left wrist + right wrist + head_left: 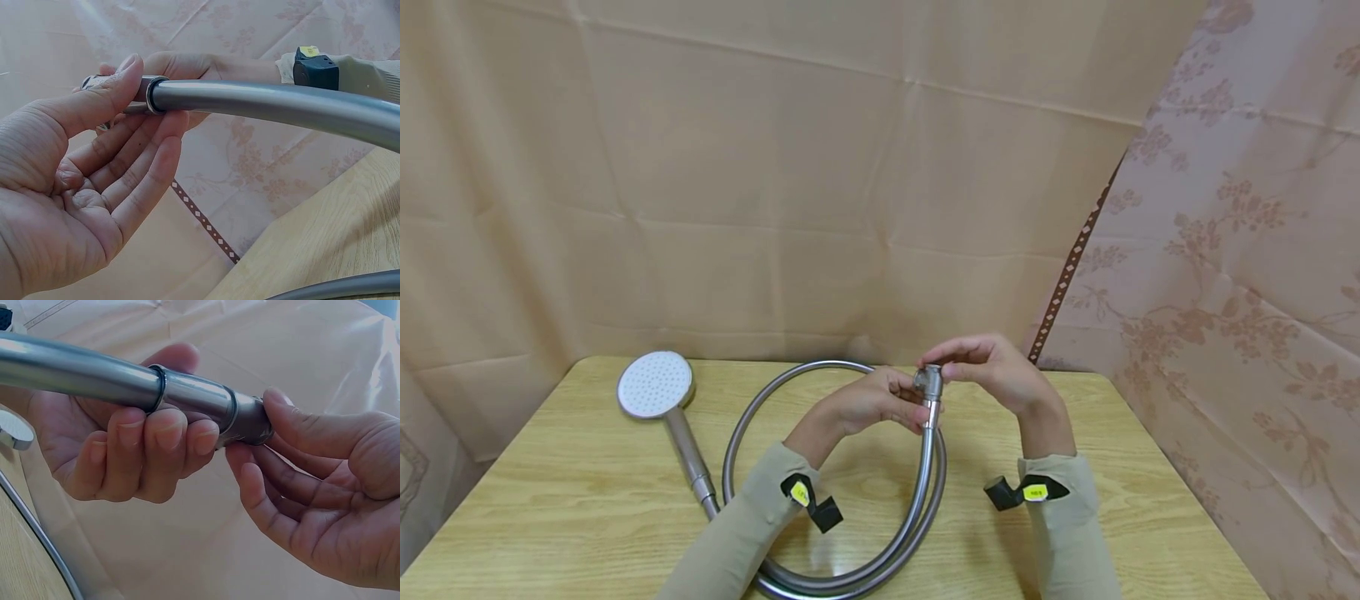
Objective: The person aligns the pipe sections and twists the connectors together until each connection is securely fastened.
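Observation:
My left hand (868, 400) holds the smooth metal end sleeve (197, 397) of a grey shower hose (925, 467), thumb on one side and fingers on the other. Above the sleeve sits a short metal fitting (928, 381) with a side outlet, in line with the hose end. My right hand (1000, 371) pinches this fitting between thumb and fingers at its top. In the right wrist view, the fitting (251, 422) meets the sleeve at a visible seam. The hose (269, 103) runs away from the left fingertips in the left wrist view.
A shower head (655, 385) with a white spray face lies at the left of the wooden table (1150, 517), its handle joined to the hose. The hose lies in a large loop beneath my hands. Beige cloth (760, 167) hangs behind; patterned cloth (1247, 292) hangs at right.

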A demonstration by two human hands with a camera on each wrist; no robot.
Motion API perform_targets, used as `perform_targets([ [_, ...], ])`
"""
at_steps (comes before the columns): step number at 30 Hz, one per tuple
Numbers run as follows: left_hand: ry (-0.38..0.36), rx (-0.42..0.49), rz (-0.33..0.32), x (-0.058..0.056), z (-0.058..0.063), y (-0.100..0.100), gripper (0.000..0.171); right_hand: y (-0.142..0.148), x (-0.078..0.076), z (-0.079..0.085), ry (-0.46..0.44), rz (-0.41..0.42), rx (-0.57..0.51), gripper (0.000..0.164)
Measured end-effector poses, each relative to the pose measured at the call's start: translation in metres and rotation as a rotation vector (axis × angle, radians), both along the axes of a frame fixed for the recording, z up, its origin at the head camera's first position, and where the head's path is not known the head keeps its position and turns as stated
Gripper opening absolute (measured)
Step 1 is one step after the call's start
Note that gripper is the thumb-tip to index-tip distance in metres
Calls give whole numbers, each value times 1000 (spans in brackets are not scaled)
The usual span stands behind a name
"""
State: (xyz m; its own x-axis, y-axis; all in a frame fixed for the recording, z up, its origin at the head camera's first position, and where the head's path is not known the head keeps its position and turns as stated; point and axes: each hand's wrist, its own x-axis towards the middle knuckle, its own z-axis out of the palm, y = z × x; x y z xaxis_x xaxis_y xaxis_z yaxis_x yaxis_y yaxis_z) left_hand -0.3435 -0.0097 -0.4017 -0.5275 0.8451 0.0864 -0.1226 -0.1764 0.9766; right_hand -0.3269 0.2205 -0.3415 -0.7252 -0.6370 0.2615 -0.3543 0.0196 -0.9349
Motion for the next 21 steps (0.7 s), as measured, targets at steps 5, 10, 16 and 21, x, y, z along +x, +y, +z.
perform_targets([
  [5,2,-4,0,0,0,0,23,0,-1,-2,0,9,-22,32],
  [10,7,5,-9,0,-1,0,35,-1,0,-2,16,50,-30,31],
  [16,25,10,-21,-2,-4,0,69,0,0,-1,52,113,-44,29],
  [21,35,4,-3,-2,-4,0,52,0,-1,0,38,64,-23,30],
])
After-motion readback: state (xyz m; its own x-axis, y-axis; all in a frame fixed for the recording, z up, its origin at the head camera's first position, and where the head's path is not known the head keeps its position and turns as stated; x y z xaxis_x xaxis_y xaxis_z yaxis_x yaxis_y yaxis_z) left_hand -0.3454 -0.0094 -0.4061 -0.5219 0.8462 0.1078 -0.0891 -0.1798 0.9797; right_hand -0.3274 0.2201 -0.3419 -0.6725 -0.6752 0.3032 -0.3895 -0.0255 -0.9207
